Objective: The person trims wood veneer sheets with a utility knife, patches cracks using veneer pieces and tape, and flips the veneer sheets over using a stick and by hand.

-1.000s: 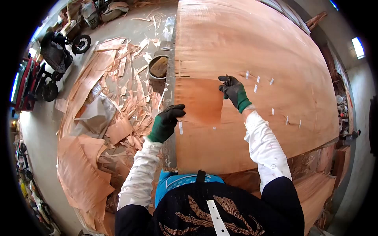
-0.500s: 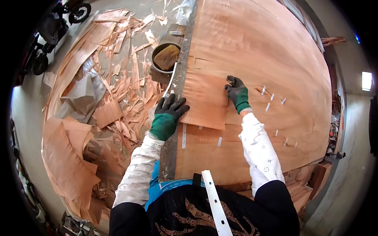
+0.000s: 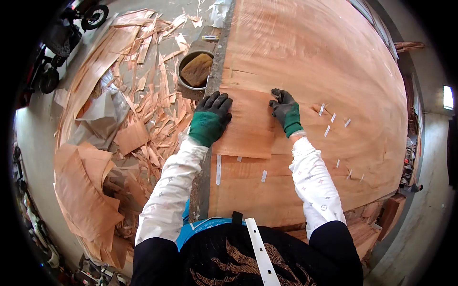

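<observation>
Left hand (image 3: pixel 210 119) has moved up the veneer (image 3: pixel 248 128) beside littered floor (image 3: pixel 129 4).

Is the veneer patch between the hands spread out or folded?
Spread out: the veneer patch lies as one sheet on the larger panel, its near edge straight, with no fold showing.

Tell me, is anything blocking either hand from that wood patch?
Nothing visible. The left hand lies over the left edge of the patch; the right hand is at its right edge, with no object showing between.
</observation>
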Action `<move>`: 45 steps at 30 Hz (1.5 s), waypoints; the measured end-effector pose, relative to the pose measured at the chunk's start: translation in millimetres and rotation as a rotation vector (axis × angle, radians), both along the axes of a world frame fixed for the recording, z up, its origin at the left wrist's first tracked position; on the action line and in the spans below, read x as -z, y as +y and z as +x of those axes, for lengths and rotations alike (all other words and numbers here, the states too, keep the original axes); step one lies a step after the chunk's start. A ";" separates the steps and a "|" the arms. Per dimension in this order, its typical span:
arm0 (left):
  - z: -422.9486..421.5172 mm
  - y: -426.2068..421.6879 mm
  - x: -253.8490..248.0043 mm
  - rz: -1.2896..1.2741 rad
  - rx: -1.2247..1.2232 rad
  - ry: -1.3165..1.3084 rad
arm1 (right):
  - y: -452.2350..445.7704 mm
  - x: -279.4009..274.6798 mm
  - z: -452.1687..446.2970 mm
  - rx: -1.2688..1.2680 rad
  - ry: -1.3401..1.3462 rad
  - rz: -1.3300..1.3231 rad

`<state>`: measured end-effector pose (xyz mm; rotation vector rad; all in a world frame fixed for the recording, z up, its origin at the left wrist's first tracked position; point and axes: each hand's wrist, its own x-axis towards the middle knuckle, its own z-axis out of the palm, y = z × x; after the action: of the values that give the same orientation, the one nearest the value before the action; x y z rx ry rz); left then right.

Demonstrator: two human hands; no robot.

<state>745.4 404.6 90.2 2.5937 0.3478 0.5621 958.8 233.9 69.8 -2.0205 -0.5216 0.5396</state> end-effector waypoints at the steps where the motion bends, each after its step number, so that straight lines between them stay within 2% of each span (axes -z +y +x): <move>1: 2.9 0.7 3.9 -0.002 0.007 0.033 | 0.3 -4.9 0.2 -0.023 -0.087 -0.085; 6: 9.5 3.0 5.7 -0.022 0.008 0.122 | 19.3 -65.0 -7.9 -0.070 -0.514 -0.502; 9: 14.7 1.3 6.0 -0.050 -0.022 0.152 | 37.1 -58.6 -12.2 -0.265 -0.257 -0.025; 11: 16.7 2.8 6.0 -0.060 -0.014 0.180 | 58.6 -49.6 -31.4 -0.318 -0.134 0.104; 12: 17.7 3.0 4.1 -0.073 -0.014 0.207 | 70.4 -53.3 -34.6 -0.470 -0.503 -0.074; 15: 22.2 3.6 -3.1 -0.085 -0.018 0.273 | 108.9 -57.5 -47.4 -0.637 -0.652 -0.545; 19: 27.7 4.3 -4.3 -0.091 -0.029 0.350 | 118.3 -38.3 -49.0 -0.742 -0.842 -0.584; 22: 31.4 4.4 -7.5 -0.046 -0.034 0.425 | 118.0 -37.0 -46.1 -0.748 -0.810 -0.474; 25: 36.2 3.9 -18.7 -0.080 -0.047 0.533 | 130.3 -42.6 -41.1 -0.928 -0.652 -0.688; 26: 37.7 3.4 -21.1 -0.111 -0.052 0.576 | 125.8 -37.2 -41.0 -0.900 -0.743 -0.616; 30: 34.8 4.1 -14.6 -0.062 0.001 0.362 | 81.0 -20.8 -26.9 -0.766 -0.928 -0.437; 31: 33.1 4.4 -13.3 -0.049 0.003 0.356 | 61.1 -13.5 -22.2 -0.751 -1.030 -0.535; 32: 32.4 4.9 -13.3 -0.039 0.005 0.348 | 33.6 -15.3 -15.7 -0.731 -1.107 -0.495; 35: 30.7 5.9 -7.3 -0.016 0.027 0.298 | -31.8 -29.7 -2.7 -0.718 -0.860 -0.460; 37: 28.6 10.5 -5.0 -0.001 0.058 0.256 | -39.2 -44.1 3.9 -0.769 -0.846 -0.705; 40: 29.6 31.0 3.5 -0.019 0.164 0.191 | -12.4 -73.3 -23.2 -0.717 -0.801 -0.451; 41: 25.6 33.7 5.3 -0.028 0.198 0.175 | 0.6 -61.8 -40.7 -0.709 -0.914 -0.255; 42: 24.9 34.7 -2.5 -0.077 0.207 0.188 | 21.0 -67.3 -60.8 -0.806 -0.876 -0.392; 43: 24.9 36.9 -7.4 -0.094 0.226 0.213 | 35.7 -58.9 -76.0 -0.877 -0.918 -0.403; 44: 26.5 39.9 -10.5 -0.112 0.245 0.236 | 45.5 -43.8 -83.7 -0.925 -0.847 -0.248; 45: 28.4 43.2 -10.7 -0.131 0.267 0.259 | 51.4 -38.1 -88.2 -0.949 -0.835 -0.234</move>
<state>773.9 447.8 101.0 2.5312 0.1110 0.1068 870.6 285.4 107.9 -2.0721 -2.0478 0.2582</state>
